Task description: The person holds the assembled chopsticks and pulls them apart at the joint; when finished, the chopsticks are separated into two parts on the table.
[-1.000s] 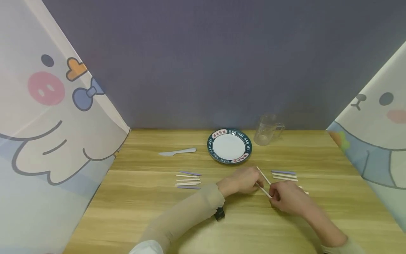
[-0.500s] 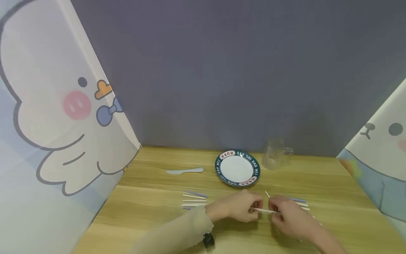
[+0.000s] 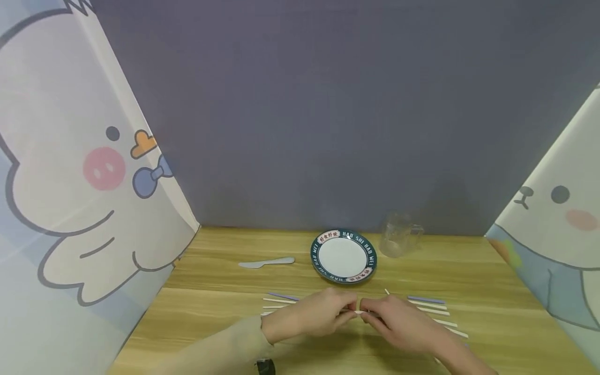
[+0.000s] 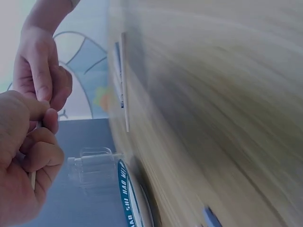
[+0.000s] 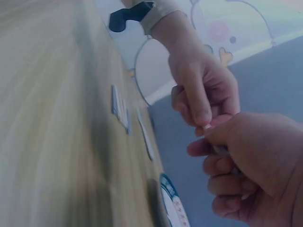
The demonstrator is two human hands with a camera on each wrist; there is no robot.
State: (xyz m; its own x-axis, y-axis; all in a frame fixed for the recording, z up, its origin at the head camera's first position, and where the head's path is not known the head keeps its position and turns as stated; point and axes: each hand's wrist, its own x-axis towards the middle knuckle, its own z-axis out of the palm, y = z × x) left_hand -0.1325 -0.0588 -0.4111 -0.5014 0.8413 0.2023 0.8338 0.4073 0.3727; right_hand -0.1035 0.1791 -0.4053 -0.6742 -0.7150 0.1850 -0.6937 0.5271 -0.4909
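Pinching a thin pale stick [image 3: 358, 312] between curled fingers and thumbs, the left hand [image 3: 323, 312] and right hand [image 3: 403, 320] meet almost fingertip to fingertip, raised above a wood-grain counter [image 3: 211, 302]. White and purple sticks [image 3: 433, 311] lie beside the right hand; a similar group [image 3: 281, 300] lies by the left forearm, partly hidden. Beyond the hands sits a green-rimmed white plate [image 3: 344, 257], with a pale knife [image 3: 266, 263] to its left and a clear mug [image 3: 395, 239] just to its right.

The left hand [image 3: 323, 312] and right hand [image 3: 398, 320] have drawn together. Less of the pale stick [image 3: 359, 312] shows between them. Both have shifted leftward.
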